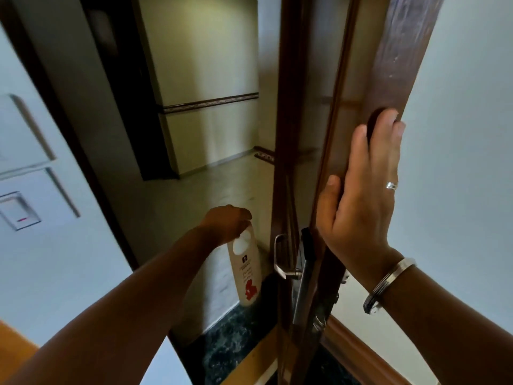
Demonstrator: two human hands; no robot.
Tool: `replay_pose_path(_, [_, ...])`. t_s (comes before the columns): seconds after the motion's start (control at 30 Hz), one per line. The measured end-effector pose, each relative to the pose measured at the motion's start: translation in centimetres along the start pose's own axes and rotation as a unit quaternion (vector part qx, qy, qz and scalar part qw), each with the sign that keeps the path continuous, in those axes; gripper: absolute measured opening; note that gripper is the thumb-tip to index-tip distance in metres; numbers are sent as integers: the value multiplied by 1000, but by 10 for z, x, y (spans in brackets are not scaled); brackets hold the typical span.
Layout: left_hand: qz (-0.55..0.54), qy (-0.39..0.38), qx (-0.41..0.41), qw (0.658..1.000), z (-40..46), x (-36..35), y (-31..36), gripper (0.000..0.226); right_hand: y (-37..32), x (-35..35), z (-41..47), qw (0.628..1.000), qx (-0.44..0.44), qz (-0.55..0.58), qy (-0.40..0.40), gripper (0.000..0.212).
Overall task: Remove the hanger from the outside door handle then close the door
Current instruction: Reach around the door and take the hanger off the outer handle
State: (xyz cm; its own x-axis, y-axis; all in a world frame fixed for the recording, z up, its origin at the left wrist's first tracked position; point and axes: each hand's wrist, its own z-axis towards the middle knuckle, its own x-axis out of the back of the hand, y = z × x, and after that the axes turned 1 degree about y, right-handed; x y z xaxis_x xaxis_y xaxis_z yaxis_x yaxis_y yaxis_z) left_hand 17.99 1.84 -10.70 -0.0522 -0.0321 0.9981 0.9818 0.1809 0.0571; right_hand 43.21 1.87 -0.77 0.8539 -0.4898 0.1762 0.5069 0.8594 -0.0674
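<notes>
A white door hanger (247, 273) with a round hole and a red figure hangs from my left hand (227, 223), which pinches its top. It is free of the silver outside door handle (280, 259), a short way to the left of it. The dark wooden door (388, 65) stands open, seen edge-on. My right hand (361, 195) grips the door's edge above the lock, thumb on the near side, fingers wrapped round the far side. A ring and a metal bangle are on that hand and wrist.
A corridor with pale walls and a tiled floor (194, 195) lies beyond the doorway. The dark door frame (69, 120) runs down the left, with a light switch (19, 211) on the white wall beside it. A wooden skirting board (361, 348) runs lower right.
</notes>
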Motion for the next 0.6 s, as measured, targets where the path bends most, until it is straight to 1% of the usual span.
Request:
replay_pose_path(0.17, [-54,22,80,995,-58,16,-35,31,-39,-31,2,996,24,81,-21,63])
replay_pose_path(0.23, [-59,27,99,993,-81,22,-46,30,-56,-45,3,995,34,89,-34,58])
replay_pose_path(0.33, [-52,51,151,986,-121,36,-59,31,-82,-65,6,995,55,78,-36,45])
replay_pose_path(0.47, [-49,99,223,969,-172,53,-72,30,-118,-91,9,995,69,52,-47,44])
replay_pose_path(0.53, [-58,127,247,959,-195,62,-76,29,-132,-101,10,994,61,57,-74,45])
replay_pose_path(0.6, [-79,163,259,949,-219,72,-80,29,-145,-103,4,987,48,99,-121,47])
